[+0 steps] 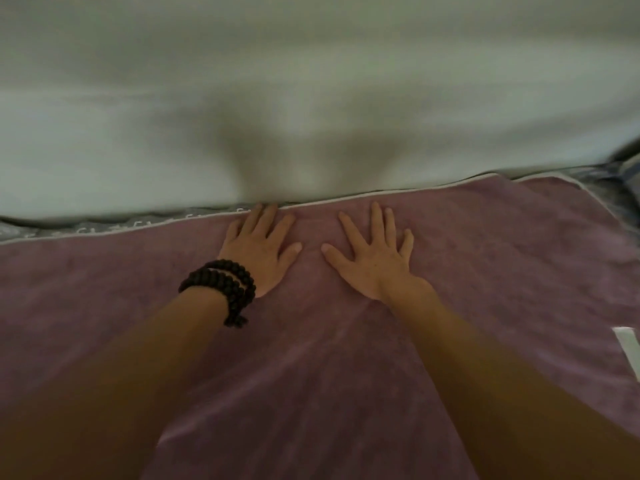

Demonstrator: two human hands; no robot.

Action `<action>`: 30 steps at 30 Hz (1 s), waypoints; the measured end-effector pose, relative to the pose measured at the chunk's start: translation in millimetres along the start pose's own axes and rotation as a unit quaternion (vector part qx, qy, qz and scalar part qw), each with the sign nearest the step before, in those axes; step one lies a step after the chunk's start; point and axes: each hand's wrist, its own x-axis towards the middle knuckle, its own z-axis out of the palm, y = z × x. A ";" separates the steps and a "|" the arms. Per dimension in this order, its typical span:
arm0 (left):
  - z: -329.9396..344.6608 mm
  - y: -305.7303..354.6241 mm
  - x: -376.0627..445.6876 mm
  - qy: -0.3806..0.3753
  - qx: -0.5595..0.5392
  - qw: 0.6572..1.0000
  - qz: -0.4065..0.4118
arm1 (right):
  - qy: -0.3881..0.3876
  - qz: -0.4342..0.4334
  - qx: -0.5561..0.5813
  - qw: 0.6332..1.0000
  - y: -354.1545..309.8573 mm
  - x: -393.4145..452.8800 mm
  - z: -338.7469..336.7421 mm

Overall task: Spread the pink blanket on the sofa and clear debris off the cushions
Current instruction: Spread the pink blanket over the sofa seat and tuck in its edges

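We see the pink blanket (pixel 346 358) lying spread flat over the sofa seat, its pale trimmed far edge running along the foot of the light backrest (pixel 311 98). Both our hands lie palm-down on it, near that edge, close together but apart. The left hand (pixel 258 249) is flat, grasping nothing, its fingertips touching the seam where blanket meets backrest. A dark beaded bracelet (pixel 221 289) wraps the left wrist in several loops. The right hand (pixel 372 252) is flat too, its 5 fingers splayed, holding nothing. Grey patterned cushion fabric (pixel 104 227) shows in a strip beyond the blanket's edge, and at the far right.
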 end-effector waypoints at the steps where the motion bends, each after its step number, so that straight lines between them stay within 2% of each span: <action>1: 7.0 -5.4 -0.8 -0.001 0.002 1.000 0.003 | 0.000 0.002 0.002 1.000 0.0 3.3 0.7; 9: 17.5 -34.8 -11.5 0.035 -0.010 0.999 0.031 | 0.011 0.012 0.002 1.000 5.2 4.5 0.7; 11: 19.0 -51.8 -24.6 0.046 -0.005 0.999 0.011 | 0.055 0.019 -0.022 0.998 -1.2 -2.0 4.3; 14: 22.8 -78.8 -47.8 0.067 -0.001 0.997 -0.038 | 0.160 0.045 -0.051 0.985 -29.0 -24.8 20.3; 16: 26.0 -92.7 -61.6 0.088 -0.002 0.994 -0.065 | 0.170 0.053 -0.048 0.983 -56.9 -39.5 32.4; 21: 34.6 -132.2 -106.1 0.111 -0.009 0.989 -0.102 | 0.158 -0.074 -0.061 0.983 -149.3 -77.5 75.3; 24: 41.5 -159.7 -141.5 0.110 -0.001 0.987 -0.119 | 0.155 -0.118 -0.067 0.979 -192.4 -98.8 101.2; 30: 51.8 -218.4 -201.1 0.089 -0.012 0.978 -0.189 | 0.160 -0.132 -0.069 0.976 -202.6 -107.2 115.0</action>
